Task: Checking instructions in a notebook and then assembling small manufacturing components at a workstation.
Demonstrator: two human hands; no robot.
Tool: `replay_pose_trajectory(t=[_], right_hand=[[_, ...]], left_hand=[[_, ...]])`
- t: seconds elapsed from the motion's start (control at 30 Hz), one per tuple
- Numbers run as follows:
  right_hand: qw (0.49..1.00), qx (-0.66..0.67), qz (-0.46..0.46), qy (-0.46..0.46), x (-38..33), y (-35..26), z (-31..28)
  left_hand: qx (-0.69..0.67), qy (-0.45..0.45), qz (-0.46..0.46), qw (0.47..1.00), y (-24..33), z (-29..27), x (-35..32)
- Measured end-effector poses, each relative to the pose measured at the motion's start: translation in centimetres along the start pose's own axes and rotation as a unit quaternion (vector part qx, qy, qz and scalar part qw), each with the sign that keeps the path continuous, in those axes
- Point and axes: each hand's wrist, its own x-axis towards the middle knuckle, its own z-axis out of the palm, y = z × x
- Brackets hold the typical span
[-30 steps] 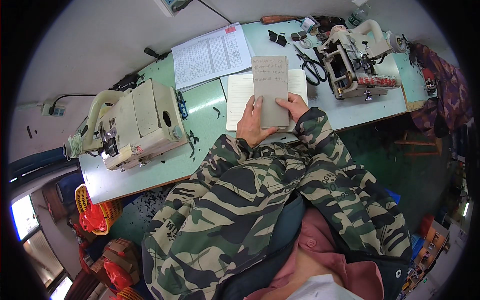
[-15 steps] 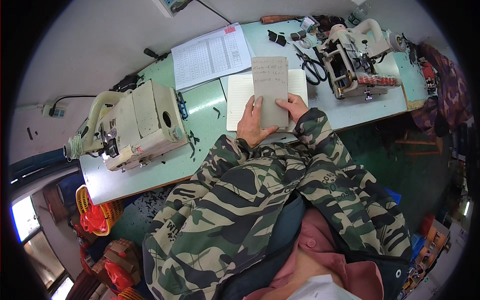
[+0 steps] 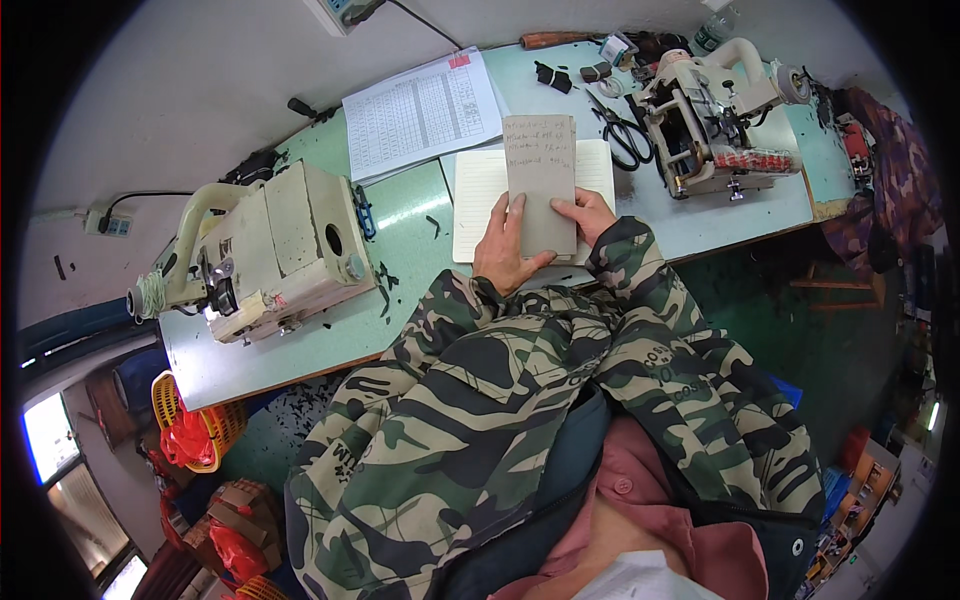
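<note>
Both hands clasp the grey card: left hand (image 3: 505,250) and right hand (image 3: 590,212) pinch its near end, its long axis running away over the open notebook (image 3: 478,190) on the counter (image 3: 400,240)

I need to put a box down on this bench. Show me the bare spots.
Bare green table lies between the left sewing machine and the open notebook. Another strip runs below the right sewing machine. The far edge around the scissors is crowded.

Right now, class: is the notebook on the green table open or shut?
Open: the notebook shows pale pages both sides of the grey card that both hands hold.
</note>
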Motion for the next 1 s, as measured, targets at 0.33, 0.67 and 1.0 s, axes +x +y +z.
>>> replay_pose_trajectory(t=[0.33,0.67,1.0], right_hand=[[1.0,0.004,0.005,-0.004,-0.1,-0.4,0.7],[1.0,0.014,0.009,-0.004,-0.3,-0.6,0.5],[1.0,0.01,0.005,0.0,-0.1,0.3,-0.4]], left_hand=[[0.002,0.004,0.003,1.0,-0.6,0.2,-0.3],[0.001,0.0,0.009,1.0,-0.5,0.4,-0.1],[-0.007,0.003,0.01,1.0,-0.3,0.4,0.0]])
